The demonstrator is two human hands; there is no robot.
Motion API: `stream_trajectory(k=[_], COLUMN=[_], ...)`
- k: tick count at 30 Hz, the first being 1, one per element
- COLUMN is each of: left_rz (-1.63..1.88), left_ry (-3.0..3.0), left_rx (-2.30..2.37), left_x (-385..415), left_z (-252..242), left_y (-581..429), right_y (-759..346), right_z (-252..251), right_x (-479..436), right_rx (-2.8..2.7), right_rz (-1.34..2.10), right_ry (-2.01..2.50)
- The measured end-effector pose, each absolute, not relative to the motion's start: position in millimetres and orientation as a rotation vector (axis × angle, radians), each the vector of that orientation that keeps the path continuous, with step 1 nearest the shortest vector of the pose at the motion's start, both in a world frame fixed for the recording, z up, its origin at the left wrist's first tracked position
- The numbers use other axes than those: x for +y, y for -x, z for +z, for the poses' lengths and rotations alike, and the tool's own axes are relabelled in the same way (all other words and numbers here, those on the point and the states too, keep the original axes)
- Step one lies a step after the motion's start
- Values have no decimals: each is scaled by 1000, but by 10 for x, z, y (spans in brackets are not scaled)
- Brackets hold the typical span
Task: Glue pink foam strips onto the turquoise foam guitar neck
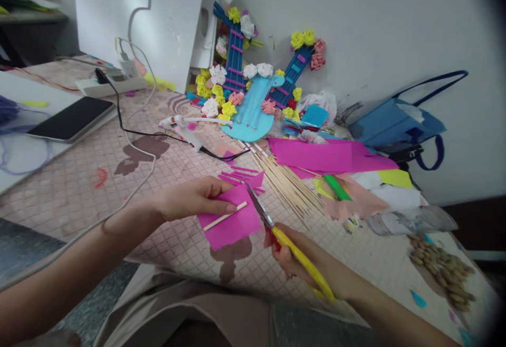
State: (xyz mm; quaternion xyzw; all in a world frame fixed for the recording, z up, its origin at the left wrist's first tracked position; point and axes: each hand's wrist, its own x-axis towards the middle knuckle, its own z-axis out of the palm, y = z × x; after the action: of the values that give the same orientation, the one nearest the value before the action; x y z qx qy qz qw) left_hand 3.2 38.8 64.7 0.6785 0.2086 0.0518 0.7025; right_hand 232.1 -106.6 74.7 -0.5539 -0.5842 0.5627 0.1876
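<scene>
Between thumb and fingers, my left hand (205,198) pinches a piece of magenta paper (222,235), with a short pale stick (225,217) lying across it under the thumb. My right hand (294,254) is wrapped around the handles of yellow-handled scissors (304,259). Their metal blades point up and left, beside the paper's right edge; whether they touch it I cannot tell. Just beyond my left hand lie several thin magenta-wrapped sticks (237,174). A bundle of bare wooden sticks (286,186) is spread out to the right of them.
Flower-trimmed blue paper models (253,109) lean at the wall. A glue gun (185,131), its cable and a white cord (152,162) cross the left side. A phone (75,117), magenta sheets (316,154), a clear jar (411,220), peanuts (438,268) and a blue bag (395,120) surround the work area.
</scene>
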Motion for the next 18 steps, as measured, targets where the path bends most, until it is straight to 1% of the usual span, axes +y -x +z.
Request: stream_trajectory(k=[9, 18], left_rz=[87, 67], left_ry=[-1483, -1460], left_rx=[466, 474], left_x=[400, 401], left_z=[635, 625], left_y=[-39, -21], right_y=[-2235, -2228], right_z=[852, 760], right_x=[-991, -992], right_rx=[-1648, -1543], right_rz=[1516, 1594], right_ry=[1592, 1564])
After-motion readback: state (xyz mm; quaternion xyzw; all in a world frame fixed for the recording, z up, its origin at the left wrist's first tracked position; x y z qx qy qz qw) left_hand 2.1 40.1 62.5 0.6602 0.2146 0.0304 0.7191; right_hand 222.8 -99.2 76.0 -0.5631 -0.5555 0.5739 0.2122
